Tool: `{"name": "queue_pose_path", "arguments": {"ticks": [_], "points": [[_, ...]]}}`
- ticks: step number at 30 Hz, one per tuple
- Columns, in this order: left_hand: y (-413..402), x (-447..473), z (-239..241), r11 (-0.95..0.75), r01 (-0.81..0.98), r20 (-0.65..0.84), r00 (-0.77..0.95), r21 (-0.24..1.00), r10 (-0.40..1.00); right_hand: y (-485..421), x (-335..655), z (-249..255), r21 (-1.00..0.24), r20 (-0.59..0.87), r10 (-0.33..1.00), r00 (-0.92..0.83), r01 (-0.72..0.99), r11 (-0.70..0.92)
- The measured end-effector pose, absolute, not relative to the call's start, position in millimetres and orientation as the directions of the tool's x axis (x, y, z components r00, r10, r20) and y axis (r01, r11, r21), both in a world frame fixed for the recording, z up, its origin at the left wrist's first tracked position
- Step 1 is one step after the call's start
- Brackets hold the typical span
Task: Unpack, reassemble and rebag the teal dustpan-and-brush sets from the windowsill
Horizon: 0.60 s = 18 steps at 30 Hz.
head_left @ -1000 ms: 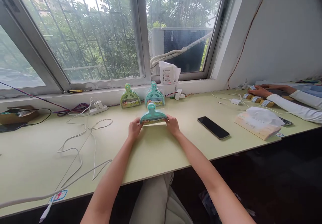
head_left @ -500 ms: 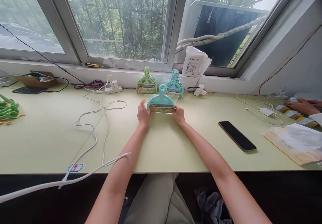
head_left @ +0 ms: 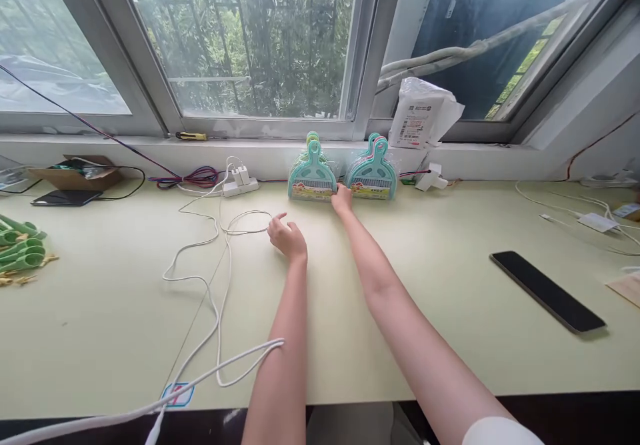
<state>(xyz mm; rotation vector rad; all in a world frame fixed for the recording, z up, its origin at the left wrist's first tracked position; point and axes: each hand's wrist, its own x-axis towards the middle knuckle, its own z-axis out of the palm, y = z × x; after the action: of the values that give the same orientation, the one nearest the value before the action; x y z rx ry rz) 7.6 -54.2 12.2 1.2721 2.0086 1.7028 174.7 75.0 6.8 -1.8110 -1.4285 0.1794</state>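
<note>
A packaged teal mini dustpan set [head_left: 313, 177] leans upright against the wall under the window sill, in front of a green set whose handle shows behind it. Beside it on the right stands another teal set [head_left: 373, 176] with more behind. My right hand [head_left: 342, 198] reaches to the back of the desk and touches the lower right corner of the left teal set. My left hand [head_left: 287, 237] hovers low over the pale green desk [head_left: 125, 298], fingers loosely apart, holding nothing, close to a loop of white cable [head_left: 247, 221].
A black phone [head_left: 547, 291] lies at the right. White cables run to a power strip [head_left: 240, 181]. Green plastic parts [head_left: 17, 245] lie at the left edge, a cardboard box [head_left: 75, 171] behind them. A white bag [head_left: 423, 121] sits on the sill.
The teal set I held in both hands now stands at the wall in front of the green one. My left hand has let go and drawn back; the view shifted left.
</note>
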Motion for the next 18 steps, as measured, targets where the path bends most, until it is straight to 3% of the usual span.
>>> {"name": "queue_pose_path", "arguments": {"ticks": [6,11,14,18], "points": [[-59,19,13,-0.17,0.486,0.406,-0.436,0.857,0.803,106,174,9,-0.668,0.341,0.856,0.39,0.74,-0.071],[-56,19,8,-0.201,0.43,0.399,-0.444,0.88,0.802,120,168,3,-0.673,0.421,0.825,0.378,0.74,0.004],[-53,17,5,-0.136,0.331,0.299,-0.511,0.934,0.806,121,164,-4,-0.7,0.487,0.766,0.419,0.712,0.056],[-50,15,4,-0.041,0.216,0.16,-0.57,0.976,0.806,119,162,-6,-0.744,0.447,0.749,0.489,0.668,0.008]]}}
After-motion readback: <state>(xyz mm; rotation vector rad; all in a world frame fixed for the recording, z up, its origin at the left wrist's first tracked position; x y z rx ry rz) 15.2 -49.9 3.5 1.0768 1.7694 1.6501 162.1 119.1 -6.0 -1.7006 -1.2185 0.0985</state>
